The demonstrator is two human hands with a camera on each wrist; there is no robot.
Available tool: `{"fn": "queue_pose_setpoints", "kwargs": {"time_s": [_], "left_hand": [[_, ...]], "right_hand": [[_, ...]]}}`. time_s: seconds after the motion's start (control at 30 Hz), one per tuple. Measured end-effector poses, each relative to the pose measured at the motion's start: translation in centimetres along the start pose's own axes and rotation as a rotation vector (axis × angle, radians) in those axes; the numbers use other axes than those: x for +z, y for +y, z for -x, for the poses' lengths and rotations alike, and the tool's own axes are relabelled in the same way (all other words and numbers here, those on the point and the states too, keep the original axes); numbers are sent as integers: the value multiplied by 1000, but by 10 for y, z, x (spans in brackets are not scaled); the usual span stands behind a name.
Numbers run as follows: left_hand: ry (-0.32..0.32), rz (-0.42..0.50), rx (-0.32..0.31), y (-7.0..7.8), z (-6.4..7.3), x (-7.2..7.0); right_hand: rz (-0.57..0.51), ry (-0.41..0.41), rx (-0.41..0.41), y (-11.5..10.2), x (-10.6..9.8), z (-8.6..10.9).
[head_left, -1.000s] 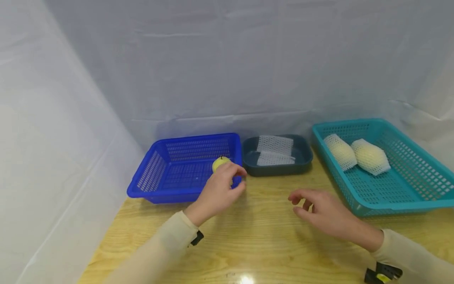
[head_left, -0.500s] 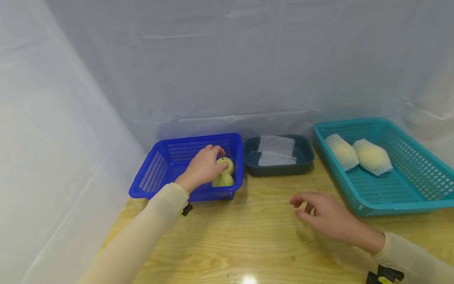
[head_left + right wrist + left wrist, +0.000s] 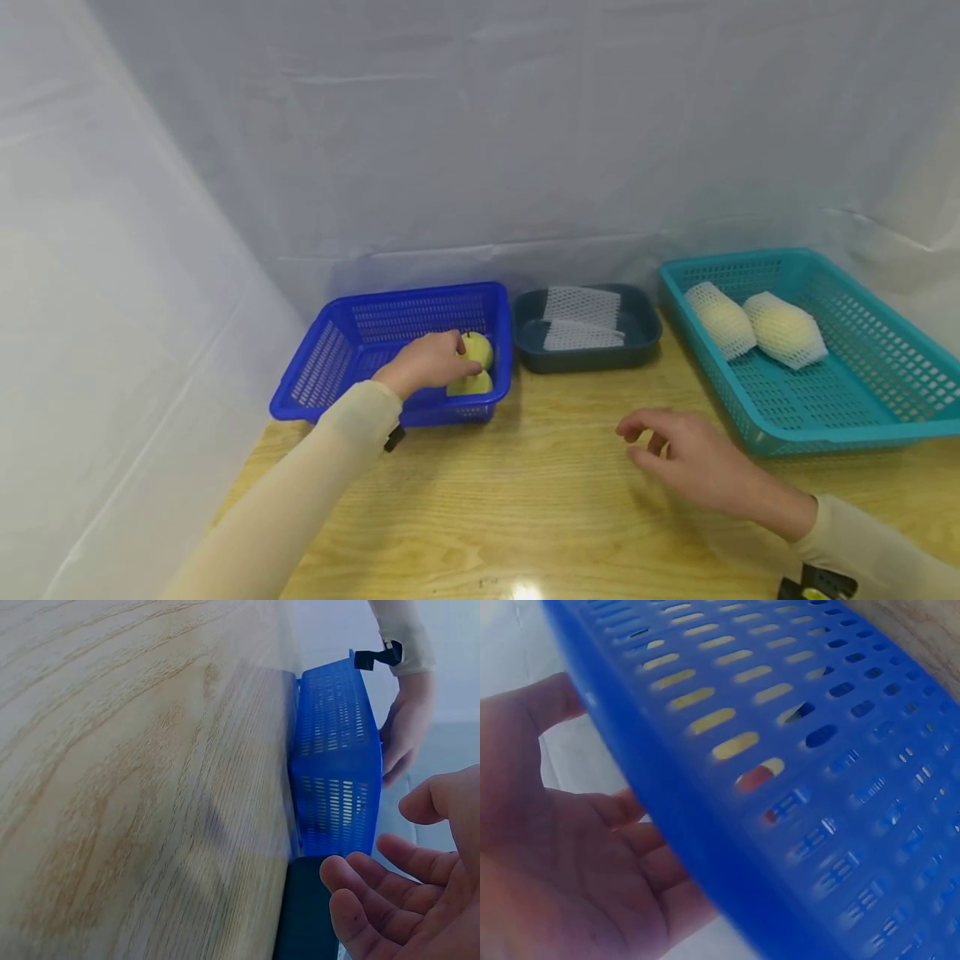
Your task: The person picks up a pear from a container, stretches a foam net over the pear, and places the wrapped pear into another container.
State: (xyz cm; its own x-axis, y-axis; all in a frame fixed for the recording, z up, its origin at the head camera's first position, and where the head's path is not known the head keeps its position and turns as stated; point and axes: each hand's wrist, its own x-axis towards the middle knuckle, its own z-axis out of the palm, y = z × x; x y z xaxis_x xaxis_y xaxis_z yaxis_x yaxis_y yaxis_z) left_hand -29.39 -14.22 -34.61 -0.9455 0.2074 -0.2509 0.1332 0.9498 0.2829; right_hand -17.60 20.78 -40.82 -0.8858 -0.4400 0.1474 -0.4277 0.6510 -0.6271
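In the head view my left hand point(image 3: 426, 364) reaches down into the blue basket point(image 3: 504, 333), thumb and fingers curled about the far pear point(image 3: 480, 348). That pear is yellow-green with a dark stem, partly covered by the hand. A second pear point(image 3: 472, 386) lies just in front of it. From the left wrist view, the basket wall point(image 3: 667, 780) hides the fingertips, and pale yellow shows through its slots. My right hand point(image 3: 701, 461) is over the table at the right, holding nothing, its fingers loosely bent.
A dark teal tray point(image 3: 592, 360) with white foam nets point(image 3: 581, 308) stands beside the blue basket. At the right, a turquoise basket point(image 3: 840, 435) holds two net-wrapped fruits point(image 3: 786, 331). White sheeting point(image 3: 480, 167) walls off the back and left of the wooden table point(image 3: 480, 508).
My left hand has moved left from the basket's right rim to over the pears, then lowered onto the far one with its fingers closing in. The right hand has barely moved.
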Motion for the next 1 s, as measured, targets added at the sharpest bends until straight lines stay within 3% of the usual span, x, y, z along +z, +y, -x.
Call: {"fn": "queue_pose_setpoints", "kwargs": {"time_s": [0.2,0.37,0.5,0.73,1.0], "left_hand": [[-3,-40,-3,3,-3,-1],[20,-19,-25,3,-8,-6],[-4,6,-53,2,-16,-10],[-41,-3,-64,3,-30,-15],[-69,-82,-57,13,-32,-28]], "right_hand": [[22,26,-27,2,1,3],[20,34,-43,5,1,5],[9,35,-64,8,0,7],[-18,1,-21,11,-1,12],[-28,-8,5,15,-7,18]]}}
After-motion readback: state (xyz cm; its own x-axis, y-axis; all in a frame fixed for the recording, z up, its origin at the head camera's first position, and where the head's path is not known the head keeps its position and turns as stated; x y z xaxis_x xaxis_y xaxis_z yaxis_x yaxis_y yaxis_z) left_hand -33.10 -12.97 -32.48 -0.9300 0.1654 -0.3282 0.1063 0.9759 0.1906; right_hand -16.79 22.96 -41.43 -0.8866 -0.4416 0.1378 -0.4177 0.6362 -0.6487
